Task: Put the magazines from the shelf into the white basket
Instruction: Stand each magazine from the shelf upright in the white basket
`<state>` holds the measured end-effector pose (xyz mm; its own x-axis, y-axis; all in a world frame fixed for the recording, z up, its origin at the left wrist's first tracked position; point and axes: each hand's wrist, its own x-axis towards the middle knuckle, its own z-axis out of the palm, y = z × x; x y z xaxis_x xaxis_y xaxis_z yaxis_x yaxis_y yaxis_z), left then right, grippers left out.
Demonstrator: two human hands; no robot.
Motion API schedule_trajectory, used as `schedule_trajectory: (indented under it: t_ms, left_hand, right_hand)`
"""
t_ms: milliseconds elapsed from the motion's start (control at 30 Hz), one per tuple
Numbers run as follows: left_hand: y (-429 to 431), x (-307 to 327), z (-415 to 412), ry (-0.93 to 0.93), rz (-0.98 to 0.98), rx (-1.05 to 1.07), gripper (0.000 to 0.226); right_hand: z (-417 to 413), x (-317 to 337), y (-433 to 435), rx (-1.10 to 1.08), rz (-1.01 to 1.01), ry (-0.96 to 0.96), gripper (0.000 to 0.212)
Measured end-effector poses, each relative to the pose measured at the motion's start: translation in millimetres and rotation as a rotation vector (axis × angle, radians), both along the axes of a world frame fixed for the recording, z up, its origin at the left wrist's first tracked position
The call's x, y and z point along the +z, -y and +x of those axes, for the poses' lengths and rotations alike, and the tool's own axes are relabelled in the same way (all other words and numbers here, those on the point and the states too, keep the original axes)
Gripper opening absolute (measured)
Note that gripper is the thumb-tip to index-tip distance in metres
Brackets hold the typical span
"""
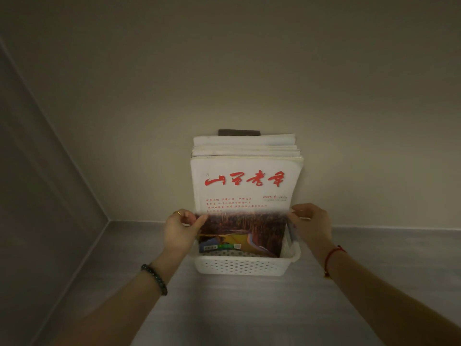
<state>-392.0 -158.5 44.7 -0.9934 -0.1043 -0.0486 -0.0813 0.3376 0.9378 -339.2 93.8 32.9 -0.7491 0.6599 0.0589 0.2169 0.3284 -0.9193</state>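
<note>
**White basket holds the magazines upright, both hands on the front cover**

White perforated plastic forms the basket (243, 265), which sits on a grey shelf (249, 308) close to the back wall (224, 71). A stack of magazines (245, 151) stands upright inside it, their top edges rising well above the rim and leaning back toward the wall. The front magazine (243, 191) faces the camera, with a white upper half carrying large red brush lettering, smaller red lines of text beneath, and a dark reddish picture with yellow and blue shapes on its lower half.

The left hand (180, 231) pinches the left edge of the front magazine between thumb and fingers, at about mid-height of the cover. A gold ring shows on one finger, and a dark beaded bracelet (154, 278) circles the wrist. The right hand (310, 223) is closed on the right edge of the same cover at a matching height, and a red cord bracelet (333, 258) sits on that wrist. A dark strip (239, 132) shows on the wall just behind the tops of the magazines.
</note>
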Motion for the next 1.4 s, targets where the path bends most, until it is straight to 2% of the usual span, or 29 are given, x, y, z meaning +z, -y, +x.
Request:
schedule_trajectory:
  t_ms: [300, 533, 667, 800, 900, 1000, 1100, 1167, 1267, 1400]
  left_hand:
    - [-70.4, 13.3, 66.4, 0.058, 0.137, -0.236, 0.033]
    - [-207.2, -1.6, 149.4, 0.326, 0.137, -0.513, 0.010]
    - [-285.2, -25.8, 209.4, 0.471, 0.146, -0.631, 0.018]
    - [-346.3, -55.4, 268.2, 0.594, 0.160, -0.712, 0.024]
    - [-383.5, -72.5, 306.6, 0.693, 0.214, -0.720, 0.030]
    - [-409.6, -79.9, 335.0, 0.721, 0.168, -0.726, 0.023]
    - [-430.9, -82.4, 352.8, 0.728, 0.232, -0.718, 0.048]
    - [-438.8, -79.0, 360.3, 0.711, 0.309, -0.702, 0.042]
    - [-444.7, -80.2, 359.9, 0.706, 0.309, -0.677, 0.035]
    - [-451.1, -78.9, 373.0, 0.812, 0.307, -0.842, 0.026]
  right_hand:
    - [90.0, -8.2, -74.4, 0.117, 0.026, 0.068, 0.014]
    - [212.6, -18.8, -179.4, 0.110, -0.035, 0.279, 0.033]
    - [293.5, -27.1, -244.2, 0.018, -0.070, 0.392, 0.045]
    - [364.4, -44.3, -291.6, 0.068, -0.069, 0.603, 0.069]
    - [403.4, -57.5, -316.9, 0.131, 0.017, 0.729, 0.078]
    - [430.5, -71.2, -328.6, 0.228, 0.153, 0.835, 0.085]
    - [441.6, -83.0, -327.4, 0.292, 0.298, 0.926, 0.083]
    - [442.6, -86.9, -325.5, 0.302, 0.321, 0.937, 0.082]
    - [443.5, -87.6, -327.3, 0.302, 0.332, 0.934, 0.082]
    - [445.5, -88.3, -327.5, 0.288, 0.298, 0.915, 0.081]
